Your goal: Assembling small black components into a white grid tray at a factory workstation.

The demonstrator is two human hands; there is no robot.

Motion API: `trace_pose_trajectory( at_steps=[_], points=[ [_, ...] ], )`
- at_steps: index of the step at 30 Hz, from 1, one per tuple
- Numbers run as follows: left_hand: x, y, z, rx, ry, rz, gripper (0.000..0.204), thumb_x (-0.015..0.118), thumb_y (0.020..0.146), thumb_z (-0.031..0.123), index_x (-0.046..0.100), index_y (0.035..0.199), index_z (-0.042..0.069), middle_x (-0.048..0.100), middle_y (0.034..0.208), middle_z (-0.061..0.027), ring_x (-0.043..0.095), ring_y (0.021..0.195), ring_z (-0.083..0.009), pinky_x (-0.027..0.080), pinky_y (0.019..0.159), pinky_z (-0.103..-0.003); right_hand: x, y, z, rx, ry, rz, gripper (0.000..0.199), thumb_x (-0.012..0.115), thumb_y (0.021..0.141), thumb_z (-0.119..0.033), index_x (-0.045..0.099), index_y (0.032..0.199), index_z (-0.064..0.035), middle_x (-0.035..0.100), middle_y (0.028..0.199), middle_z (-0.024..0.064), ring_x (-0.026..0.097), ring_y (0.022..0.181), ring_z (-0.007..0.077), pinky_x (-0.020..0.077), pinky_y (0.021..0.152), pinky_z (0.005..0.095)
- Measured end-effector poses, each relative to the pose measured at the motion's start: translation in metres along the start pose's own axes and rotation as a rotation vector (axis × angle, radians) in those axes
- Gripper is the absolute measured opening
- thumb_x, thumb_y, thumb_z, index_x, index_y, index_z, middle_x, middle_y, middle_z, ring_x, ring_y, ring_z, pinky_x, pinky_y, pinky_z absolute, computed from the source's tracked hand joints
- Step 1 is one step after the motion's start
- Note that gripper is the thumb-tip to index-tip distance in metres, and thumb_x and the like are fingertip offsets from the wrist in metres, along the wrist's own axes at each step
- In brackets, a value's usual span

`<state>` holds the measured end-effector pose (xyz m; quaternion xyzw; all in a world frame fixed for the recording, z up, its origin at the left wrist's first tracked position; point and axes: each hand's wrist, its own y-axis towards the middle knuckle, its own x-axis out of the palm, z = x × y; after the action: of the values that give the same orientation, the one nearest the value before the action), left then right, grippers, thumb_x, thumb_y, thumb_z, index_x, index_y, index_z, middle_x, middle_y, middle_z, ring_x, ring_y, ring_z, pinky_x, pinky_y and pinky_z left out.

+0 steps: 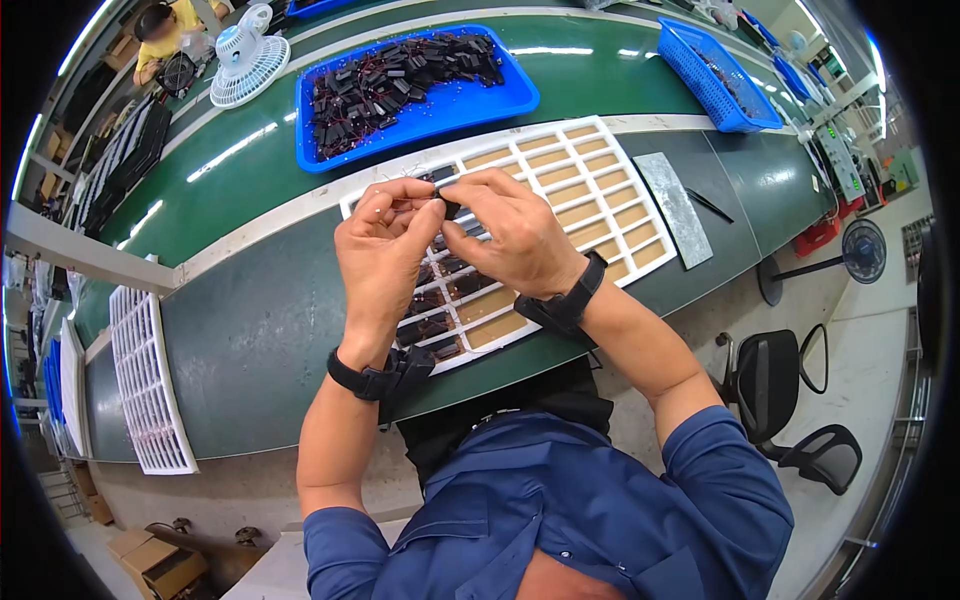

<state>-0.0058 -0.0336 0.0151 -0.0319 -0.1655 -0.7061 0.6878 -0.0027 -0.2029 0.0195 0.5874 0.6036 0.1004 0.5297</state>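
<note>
Fingertips of both hands meet on a black part [449, 208], and that's where the action is, right up over the white grid [636, 190]! Left hand [382, 255] curled, thumb and finger pinching at one side; right hand [520, 238] gripping from the other, thumb and index closed in. Below, more black pieces fill compartments toward the grid's left, brown bottoms showing on the right. Just beside it on the surface [260, 290], a grey plate [672, 205], then black tweezers [710, 205]. Beyond, a blue tray [475, 103] heaped with black pieces, a white fan [240, 50] to its left!
</note>
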Motion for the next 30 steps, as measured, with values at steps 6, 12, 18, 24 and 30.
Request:
trace_pose_trajectory(
  at_steps=[6,12,18,24,30],
  points=[
    [0.006,-0.011,0.01,-0.029,0.028,-0.028,0.016,0.072,0.09,-0.002,0.069,0.105,-0.006,0.065,0.105,-0.0052,0.065,0.091,-0.0081,0.054,0.08,-0.021,-0.011,-0.005,-0.005,0.057,0.0,-0.011,0.031,0.081,0.075,-0.004,0.07,0.104,0.0016,0.071,0.098,0.0144,0.07,0.089,0.0264,0.0582,0.078,0.0326],
    [-0.02,-0.037,0.024,0.218,0.606,-0.346,0.004,0.072,0.083,-0.001,0.07,0.086,-0.003,0.069,0.105,-0.009,0.066,0.089,-0.0196,0.055,0.08,-0.029,-0.06,-0.025,-0.005,0.433,0.32,-0.336,0.025,0.079,0.076,-0.006,0.071,0.1,-0.0015,0.071,0.1,0.0096,0.069,0.088,0.0198,0.0555,0.074,0.0273],
    [-0.025,-0.055,0.025,0.336,0.813,-0.643,0.002,0.069,0.075,-0.002,0.07,0.077,0.0,0.071,0.106,-0.0083,0.065,0.089,-0.0287,0.055,0.076,-0.037,-0.06,-0.042,-0.005,0.361,0.336,-0.591,0.024,0.078,0.077,-0.01,0.072,0.099,-0.0042,0.07,0.096,0.007,0.067,0.086,0.0194,0.054,0.072,0.0294],
    [-0.023,-0.059,0.016,0.401,0.935,-0.749,0.006,0.064,0.073,-0.005,0.066,0.071,0.0,0.072,0.102,-0.0062,0.063,0.083,-0.0305,0.053,0.072,-0.039,-0.052,-0.044,0.0,0.359,0.249,-0.72,0.023,0.077,0.078,-0.014,0.072,0.098,-0.0048,0.066,0.086,0.0077,0.065,0.079,0.0212,0.053,0.07,0.0328],
    [-0.031,-0.062,0.028,0.308,0.925,-0.724,0.007,0.065,0.073,-0.005,0.066,0.07,0.001,0.072,0.098,-0.0053,0.063,0.084,-0.0296,0.053,0.072,-0.04,-0.038,-0.045,0.002,0.282,0.234,-0.723,0.023,0.076,0.079,-0.016,0.072,0.099,-0.0047,0.065,0.084,0.0091,0.065,0.079,0.0242,0.0531,0.071,0.0355]
  ],
)
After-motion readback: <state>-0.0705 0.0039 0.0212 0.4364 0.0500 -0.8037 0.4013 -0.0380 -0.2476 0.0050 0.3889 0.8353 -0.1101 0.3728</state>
